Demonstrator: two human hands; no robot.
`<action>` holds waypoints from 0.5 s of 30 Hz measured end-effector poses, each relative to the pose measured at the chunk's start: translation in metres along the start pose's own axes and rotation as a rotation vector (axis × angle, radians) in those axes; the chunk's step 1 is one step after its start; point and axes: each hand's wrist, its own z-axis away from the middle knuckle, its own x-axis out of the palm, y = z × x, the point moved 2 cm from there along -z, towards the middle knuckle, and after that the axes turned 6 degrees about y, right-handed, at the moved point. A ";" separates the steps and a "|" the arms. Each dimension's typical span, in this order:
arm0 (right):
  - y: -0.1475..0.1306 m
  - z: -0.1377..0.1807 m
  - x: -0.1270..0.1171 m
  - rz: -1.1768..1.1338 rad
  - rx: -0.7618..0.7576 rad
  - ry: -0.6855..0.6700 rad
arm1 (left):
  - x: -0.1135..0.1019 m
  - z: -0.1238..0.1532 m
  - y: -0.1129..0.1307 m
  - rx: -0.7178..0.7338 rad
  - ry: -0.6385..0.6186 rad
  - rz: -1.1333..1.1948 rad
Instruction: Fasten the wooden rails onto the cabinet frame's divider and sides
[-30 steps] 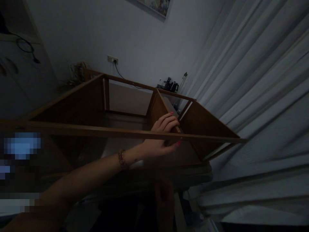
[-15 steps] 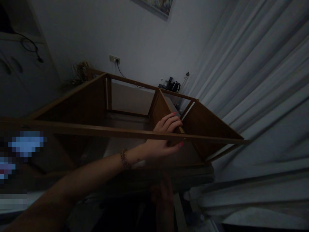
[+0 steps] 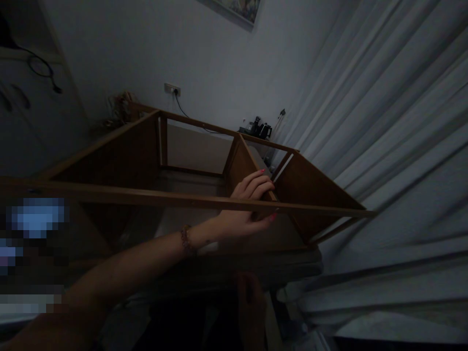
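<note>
A brown wooden shelf frame (image 3: 120, 161) lies open side up in a dim room. My left hand (image 3: 248, 204) reaches across its front rail (image 3: 164, 198). The fingers are curled over the top edge of the inner divider panel (image 3: 239, 168) and the thumb is pressed underneath, where the divider meets the rail. A beaded bracelet sits on that wrist. My right hand (image 3: 250, 304) is low in the dark below the frame's near edge; its fingers are too dark to read, and I cannot see anything in it.
Long pale curtains (image 3: 383, 161) hang close on the right of the frame. On the far wall are a socket with a cable (image 3: 171, 89) and a picture. A small dark appliance (image 3: 259, 129) stands beyond the frame. A pale cabinet stands at the left.
The view has shifted slightly. My left hand keeps the same grip on the divider and my right hand stays low in the dark.
</note>
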 end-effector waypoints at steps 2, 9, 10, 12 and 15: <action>0.001 -0.002 0.001 -0.020 0.016 0.066 | 0.000 0.000 0.000 -0.007 0.002 0.002; -0.004 -0.003 0.005 -0.110 0.064 0.145 | 0.001 0.000 0.000 -0.007 0.012 0.007; -0.004 -0.003 0.004 -0.101 0.063 0.143 | 0.001 0.000 0.000 -0.008 0.014 0.007; -0.002 -0.003 0.000 -0.092 0.057 0.156 | 0.000 0.000 0.001 -0.009 0.020 0.010; 0.002 -0.007 -0.006 -0.095 0.049 0.186 | 0.000 0.000 0.001 -0.015 0.016 0.012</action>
